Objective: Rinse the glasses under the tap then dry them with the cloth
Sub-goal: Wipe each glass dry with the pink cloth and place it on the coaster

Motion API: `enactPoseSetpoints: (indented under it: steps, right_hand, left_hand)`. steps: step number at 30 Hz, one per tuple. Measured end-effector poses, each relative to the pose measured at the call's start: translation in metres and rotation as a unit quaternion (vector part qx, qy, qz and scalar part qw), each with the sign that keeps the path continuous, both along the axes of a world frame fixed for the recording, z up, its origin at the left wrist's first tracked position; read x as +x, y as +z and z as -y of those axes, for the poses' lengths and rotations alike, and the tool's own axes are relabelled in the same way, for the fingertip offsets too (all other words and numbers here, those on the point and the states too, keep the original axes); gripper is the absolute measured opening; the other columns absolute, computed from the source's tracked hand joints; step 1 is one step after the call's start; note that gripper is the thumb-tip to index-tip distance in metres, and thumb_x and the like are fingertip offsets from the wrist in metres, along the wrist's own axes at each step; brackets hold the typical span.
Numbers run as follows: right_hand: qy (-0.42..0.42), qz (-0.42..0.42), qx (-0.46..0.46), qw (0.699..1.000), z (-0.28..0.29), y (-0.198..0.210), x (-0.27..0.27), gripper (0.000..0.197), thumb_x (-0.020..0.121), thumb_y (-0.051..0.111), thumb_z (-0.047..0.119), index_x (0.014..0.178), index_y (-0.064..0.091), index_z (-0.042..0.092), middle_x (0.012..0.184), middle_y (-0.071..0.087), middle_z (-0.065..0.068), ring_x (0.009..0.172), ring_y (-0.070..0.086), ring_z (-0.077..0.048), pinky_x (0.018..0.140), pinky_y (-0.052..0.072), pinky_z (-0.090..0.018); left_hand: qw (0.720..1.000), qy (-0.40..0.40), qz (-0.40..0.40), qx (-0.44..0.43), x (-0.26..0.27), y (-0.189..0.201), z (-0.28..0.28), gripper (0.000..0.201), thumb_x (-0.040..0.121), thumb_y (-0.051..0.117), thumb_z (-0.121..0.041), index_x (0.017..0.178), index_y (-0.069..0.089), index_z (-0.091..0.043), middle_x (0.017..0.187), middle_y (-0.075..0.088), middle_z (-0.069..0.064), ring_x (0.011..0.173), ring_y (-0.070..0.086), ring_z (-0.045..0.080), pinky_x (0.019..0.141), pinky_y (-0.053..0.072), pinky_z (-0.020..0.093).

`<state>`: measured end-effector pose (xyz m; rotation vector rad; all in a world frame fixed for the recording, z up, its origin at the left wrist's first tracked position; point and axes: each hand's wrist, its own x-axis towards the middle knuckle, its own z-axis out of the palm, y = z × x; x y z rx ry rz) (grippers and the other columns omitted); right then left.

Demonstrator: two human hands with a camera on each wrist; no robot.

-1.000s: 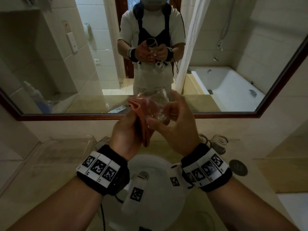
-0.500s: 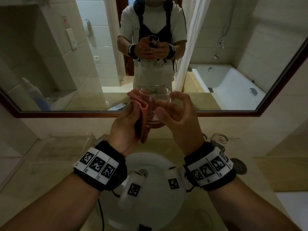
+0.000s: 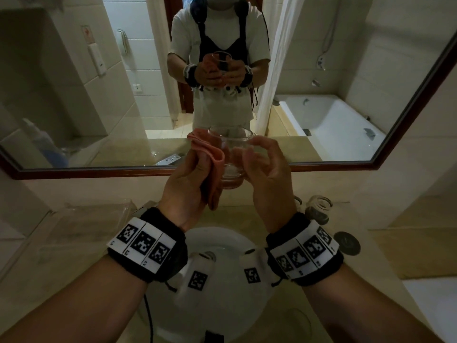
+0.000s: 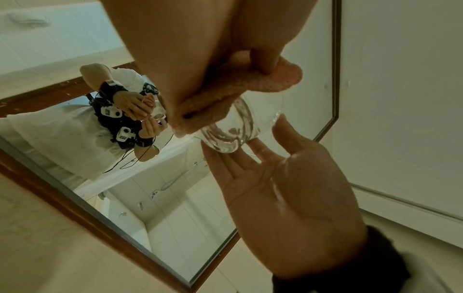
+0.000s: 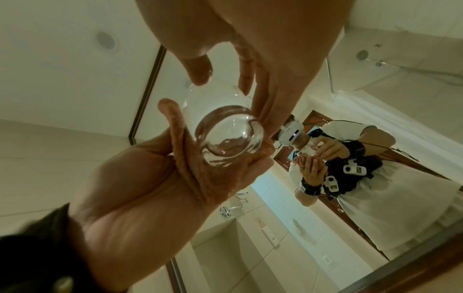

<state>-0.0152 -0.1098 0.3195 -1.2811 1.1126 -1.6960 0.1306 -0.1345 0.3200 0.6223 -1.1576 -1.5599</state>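
while both hands are raised over the white basin (image 3: 217,241), i've got a clear tumbler (image 3: 231,154) held upright between them, in front of the mirror (image 3: 74,95) and well above the counter. left hand (image 3: 184,184) has the pink cloth (image 3: 210,154) folded across its palm and fingers, thumb pinning it, and that cloth is pressed against the tumbler's left side and partly under its thick base. in the right wrist view the tumbler (image 5: 225,136) sits in the cloth (image 5: 195,164) cupped by the left hand (image 5: 140,194), base toward the lens. right hand (image 3: 265,177) touches the glass w/ fingertips only: thumb near the rim, fingers long and nearly straight down the right wall, palm off the glass, so a loose wide grip, not a clamp. left wrist view shows the same: right hand (image 4: 288,188) spread open, fingertips meeting the tumbler (image 4: 233,130) at its base, cloth (image 4: 225,99) bunched on top under my left hand (image 4: 190,49). can't tell if the glass is wet or dry.

on the counter to the right, near the wall, a second glass (image 3: 319,209) stands, w/ a dark round disc (image 3: 347,242) just beside it toward me. a clear tray (image 3: 86,219) lies on the left of the counter. bathtub (image 3: 329,125) shows in the mirror.
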Motion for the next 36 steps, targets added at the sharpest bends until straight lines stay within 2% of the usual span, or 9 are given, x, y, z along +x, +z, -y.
enactPoseSetpoints:
  steps: [6, 14, 19, 22, 24, 27, 30, 34, 36]
  right_hand:
    - [-0.025, -0.104, -0.003, 0.994, 0.005, 0.005, 0.002, 0.077, 0.074, 0.070, 0.061, 0.134, 0.054, 0.017, 0.121, 0.060, -0.014, 0.102, 0.068, -0.022, 0.079, 0.061, -0.030]
    - [0.004, -0.040, -0.012, 0.999, -0.002, 0.011, 0.003, 0.031, 0.094, 0.062, 0.037, 0.118, 0.051, 0.023, 0.114, 0.070, -0.006, 0.104, 0.070, -0.018, 0.084, 0.057, -0.029]
    - [-0.034, -0.078, -0.023, 0.996, -0.005, 0.016, 0.011, 0.069, 0.072, 0.075, 0.057, 0.126, 0.051, 0.022, 0.124, 0.060, -0.003, 0.112, 0.067, -0.021, 0.085, 0.061, -0.041]
    - [-0.025, -0.031, -0.019, 0.999, -0.006, 0.019, 0.009, 0.068, 0.071, 0.076, 0.051, 0.127, 0.056, 0.018, 0.119, 0.063, -0.004, 0.108, 0.069, -0.027, 0.082, 0.062, -0.052]
    - [0.001, 0.001, -0.002, 1.000, -0.006, 0.019, 0.008, 0.069, 0.078, 0.072, 0.051, 0.137, 0.053, 0.021, 0.122, 0.066, -0.005, 0.110, 0.069, -0.028, 0.087, 0.060, -0.055]
    - [0.017, 0.022, 0.005, 1.000, -0.008, 0.016, 0.008, 0.058, 0.092, 0.057, 0.047, 0.144, 0.040, 0.027, 0.125, 0.068, -0.009, 0.111, 0.069, -0.024, 0.092, 0.058, -0.046]
    - [0.019, -0.011, -0.005, 1.000, -0.011, 0.017, 0.012, 0.047, 0.094, 0.049, 0.050, 0.130, 0.045, 0.020, 0.119, 0.071, -0.009, 0.104, 0.071, -0.024, 0.088, 0.059, -0.046]
    - [-0.004, -0.108, 0.003, 0.994, -0.009, 0.018, 0.012, 0.071, 0.077, 0.062, 0.067, 0.131, 0.050, 0.022, 0.128, 0.063, 0.000, 0.116, 0.064, -0.018, 0.093, 0.057, -0.050]
    - [-0.015, -0.139, 0.003, 0.990, -0.010, 0.019, 0.008, 0.076, 0.071, 0.067, 0.071, 0.129, 0.054, 0.024, 0.126, 0.059, 0.004, 0.114, 0.063, -0.015, 0.091, 0.059, -0.044]
  left_hand:
    - [0.999, -0.019, -0.004, -0.026, -0.004, 0.005, -0.007, 0.033, 0.077, 0.062, -0.050, 0.105, 0.073, -0.035, 0.123, 0.051, 0.016, 0.110, 0.035, 0.040, 0.089, 0.027, 0.059]
    - [1.000, 0.012, 0.014, -0.019, 0.001, 0.011, -0.003, 0.029, 0.091, 0.048, -0.039, 0.111, 0.066, -0.028, 0.109, 0.056, 0.015, 0.086, 0.046, 0.034, 0.066, 0.043, 0.037]
    - [0.999, 0.009, 0.007, -0.038, -0.003, 0.015, -0.007, 0.027, 0.092, 0.050, -0.035, 0.115, 0.062, -0.025, 0.096, 0.065, 0.004, 0.068, 0.045, 0.028, 0.046, 0.042, 0.031]
    - [0.999, 0.008, -0.001, -0.046, -0.002, 0.015, -0.007, 0.028, 0.094, 0.046, -0.033, 0.115, 0.064, -0.026, 0.105, 0.068, 0.004, 0.089, 0.049, 0.035, 0.061, 0.044, 0.037]
    - [0.999, 0.014, -0.006, -0.051, 0.000, 0.015, -0.006, 0.028, 0.094, 0.046, -0.033, 0.112, 0.068, -0.029, 0.103, 0.068, 0.002, 0.089, 0.049, 0.033, 0.068, 0.043, 0.038]
    - [0.998, 0.024, -0.003, -0.056, 0.002, 0.016, -0.005, 0.033, 0.096, 0.045, -0.032, 0.121, 0.062, -0.021, 0.099, 0.065, 0.005, 0.079, 0.053, 0.032, 0.064, 0.045, 0.035]
    - [0.998, 0.027, 0.002, -0.053, 0.001, 0.016, -0.008, 0.040, 0.096, 0.046, -0.034, 0.130, 0.055, -0.015, 0.102, 0.060, 0.011, 0.074, 0.050, 0.031, 0.056, 0.043, 0.032]
    - [0.999, 0.027, 0.001, -0.048, 0.001, 0.018, -0.011, 0.037, 0.095, 0.045, -0.034, 0.127, 0.056, -0.017, 0.104, 0.064, 0.007, 0.067, 0.052, 0.024, 0.040, 0.042, 0.028]
    - [0.999, 0.028, -0.007, -0.034, 0.001, 0.019, -0.012, 0.035, 0.095, 0.047, -0.034, 0.125, 0.058, -0.020, 0.118, 0.061, 0.014, 0.080, 0.052, 0.036, 0.043, 0.043, 0.031]
